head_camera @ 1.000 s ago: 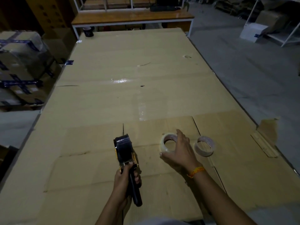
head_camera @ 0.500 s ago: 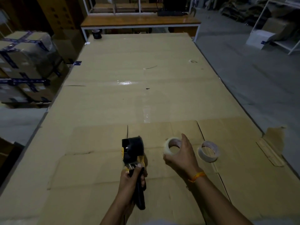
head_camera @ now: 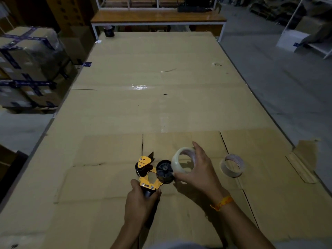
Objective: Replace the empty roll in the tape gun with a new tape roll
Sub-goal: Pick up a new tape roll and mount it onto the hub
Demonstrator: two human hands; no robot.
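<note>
Tape gun [head_camera: 149,172] now turned side-on since a moment ago, yellow frame and bare black hub [head_camera: 164,171] facing the camera, empty core evidently already off. Left hand [head_camera: 141,200], low and near the body, fingers clamped round the black handle, holding the gun just above the tabletop [head_camera: 152,105]. New tape roll [head_camera: 183,163] brought in tight beside the hub, likely about to slide on. Right hand [head_camera: 201,174] reaching forward, fingers closed round the roll's rim. Spent core [head_camera: 232,165] lying well apart, further right.
</note>
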